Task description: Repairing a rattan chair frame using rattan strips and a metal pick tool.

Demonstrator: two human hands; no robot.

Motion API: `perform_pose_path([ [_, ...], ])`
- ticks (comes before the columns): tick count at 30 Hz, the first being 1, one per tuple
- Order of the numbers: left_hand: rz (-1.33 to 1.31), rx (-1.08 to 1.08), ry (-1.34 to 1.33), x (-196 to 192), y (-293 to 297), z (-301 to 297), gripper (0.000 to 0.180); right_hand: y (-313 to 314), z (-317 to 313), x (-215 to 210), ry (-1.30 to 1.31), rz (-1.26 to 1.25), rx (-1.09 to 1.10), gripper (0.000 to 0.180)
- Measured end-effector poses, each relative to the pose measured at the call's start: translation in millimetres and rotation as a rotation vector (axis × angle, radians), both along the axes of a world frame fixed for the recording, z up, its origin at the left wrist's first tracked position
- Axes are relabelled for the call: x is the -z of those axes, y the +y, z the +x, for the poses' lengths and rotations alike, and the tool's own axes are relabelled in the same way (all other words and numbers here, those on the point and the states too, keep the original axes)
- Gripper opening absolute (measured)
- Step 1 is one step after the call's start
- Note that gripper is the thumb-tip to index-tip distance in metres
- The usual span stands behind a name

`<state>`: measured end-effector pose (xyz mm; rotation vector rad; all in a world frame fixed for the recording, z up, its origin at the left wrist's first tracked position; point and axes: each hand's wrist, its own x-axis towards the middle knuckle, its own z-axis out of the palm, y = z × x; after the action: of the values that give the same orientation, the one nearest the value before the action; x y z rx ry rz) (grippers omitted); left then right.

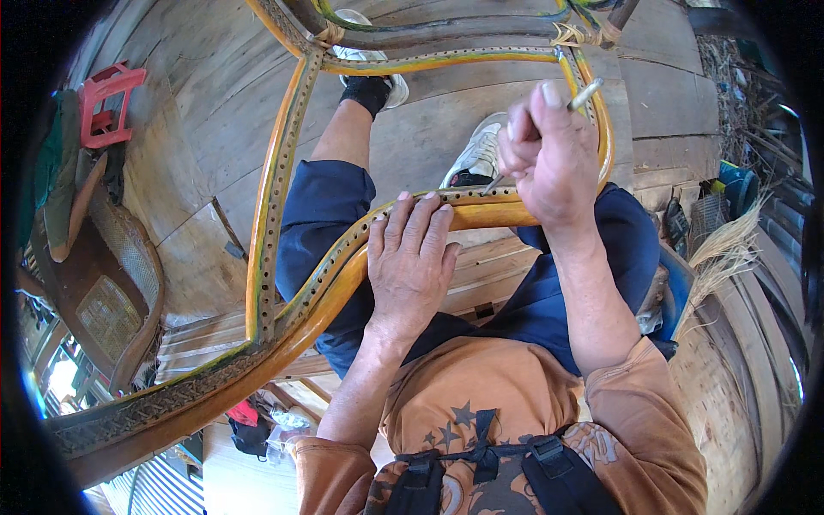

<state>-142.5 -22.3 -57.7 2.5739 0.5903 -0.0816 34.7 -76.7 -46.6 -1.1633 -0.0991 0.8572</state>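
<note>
Across my lap lies a yellow-brown wooden chair frame (350, 273) with a dark channel of small drilled holes along its rails. My left hand (408, 257) rests flat over the near curved rail, fingers stretched across the row of holes and thumb apart. To its right, my right hand (554, 154) is closed in a fist around a thin awl-like metal rod (585, 94). The rod's upper end sticks out above the thumb; its lower tip meets the holed channel of the near rail. The middle of the rod is hidden inside the fist.
Pale strips bind the frame's far corners. A red plastic stool (110, 101) and a brown chair with a cane panel (107, 318) stand at the left. Dry fibres (734, 245) stick up near a blue container (678, 296) at the right. The floor is planked (455, 107).
</note>
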Motion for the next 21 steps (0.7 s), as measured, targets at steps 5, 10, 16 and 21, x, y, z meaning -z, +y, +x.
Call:
perform_pose_path([
  [5, -0.002, -0.023, -0.026, 0.6, -0.3, -1.4, 0.046, 10.8, -29.4, -5.2, -0.64, -0.079, -0.308, 0.041],
  [10, 0.014, -0.067, 0.014, -9.2, 0.0, -13.4, 0.052, 13.1, -16.4, -8.1, -0.405, -0.139, -0.367, 0.039],
  [16, -0.01, -0.053, 0.05, -9.9, -3.2, -24.0, 0.054, 19.9, -8.8, -3.1, -0.292, -0.261, -0.416, 0.042],
  [21, 0.001, -0.038, 0.05, -10.7, -3.3, -21.6, 0.055, 22.0, -14.4, -22.5, -0.438, -0.055, -0.344, 0.038],
])
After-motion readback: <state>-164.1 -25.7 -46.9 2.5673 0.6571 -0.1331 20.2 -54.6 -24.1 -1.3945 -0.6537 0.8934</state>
